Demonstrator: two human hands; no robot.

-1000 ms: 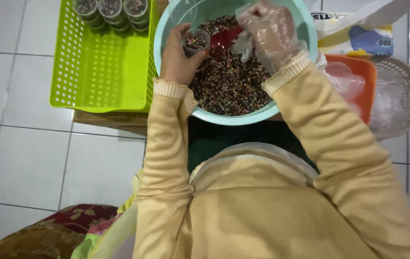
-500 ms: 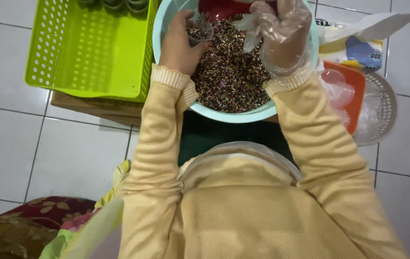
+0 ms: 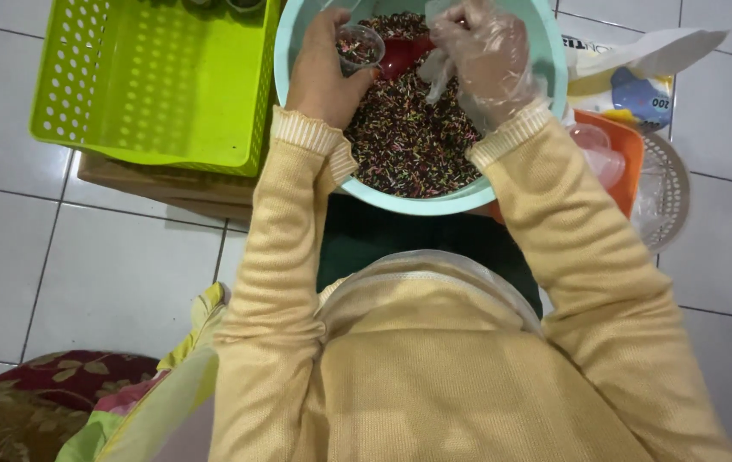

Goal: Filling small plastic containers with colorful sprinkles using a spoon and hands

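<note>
Nearest the camera is the person's knitted yellow sweater [image 3: 434,376], ribbed at the cuffs, with a patterned dark red cushion [image 3: 32,385] on the white tiled floor [image 3: 109,274] at the near left. Beyond the forearms sits a round, smooth, pale teal bowl [image 3: 434,204], filled with small rod-shaped sprinkles [image 3: 409,137], mostly dark brown with flecks of pink, green and white.

Over the far half of the bowl the left hand [image 3: 323,73], bare, is closed around a small clear plastic cup [image 3: 357,44]. The cup stands roughly upright, its round mouth facing up and slightly toward the right hand, and holds some sprinkles. The right hand [image 3: 486,60] wears a thin, crinkled transparent glove and grips a glossy red scoop [image 3: 400,56]. The scoop's long axis runs left to right, its hollow end pointing left and just beside the cup's rim, its handle hidden in the gloved fingers.

Left of the bowl is a lime-green perforated plastic basket [image 3: 152,85], rectangular, resting on a brown cardboard box [image 3: 160,184]. Right of the bowl lie an orange tray [image 3: 627,162] with clear lids [image 3: 597,154], a round clear perforated lid [image 3: 661,192], and farther off a white plastic bag [image 3: 640,68].
</note>
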